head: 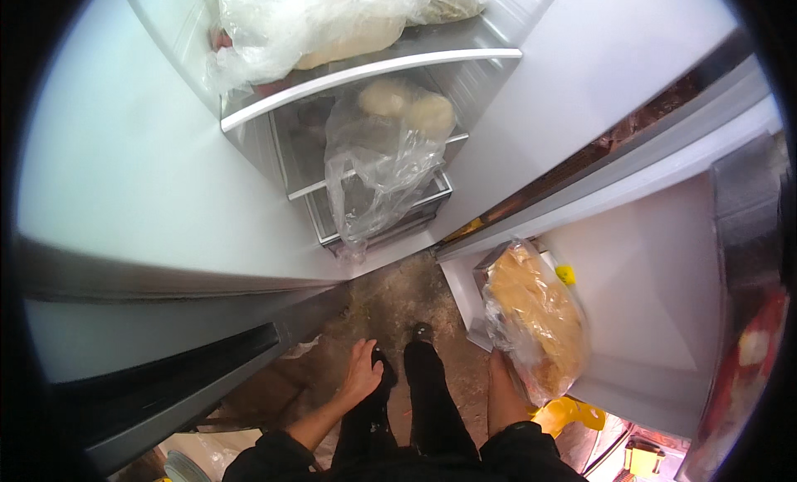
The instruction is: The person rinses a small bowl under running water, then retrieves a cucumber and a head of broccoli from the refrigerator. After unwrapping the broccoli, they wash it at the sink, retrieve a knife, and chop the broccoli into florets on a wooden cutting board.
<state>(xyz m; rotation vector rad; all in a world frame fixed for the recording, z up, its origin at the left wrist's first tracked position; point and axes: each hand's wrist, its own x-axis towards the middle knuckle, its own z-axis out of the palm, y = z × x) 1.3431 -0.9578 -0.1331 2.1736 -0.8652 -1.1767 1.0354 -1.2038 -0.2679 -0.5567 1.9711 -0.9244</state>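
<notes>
My left hand (363, 371) hangs above the floor before my shoes, thumb apart from the fingers and nothing in it. My right forearm (505, 398) reaches up beside a clear plastic bag of tan food (534, 314), perhaps bread. The bag covers most of my right hand, so its grip is hidden. Ahead, inside an open refrigerator, a clear plastic bag with pale round items (408, 108) droops over a shelf's front edge. Larger plastic bags (324, 21) lie on the glass shelf (373, 72) above it.
An open refrigerator door (647, 283) stands at my right, another door (180, 382) at my left. A drawer (386, 223) sits low in the compartment. Behind the right door are a yellow plastic object (566, 415) and clutter. The floor (398, 289) looks stained.
</notes>
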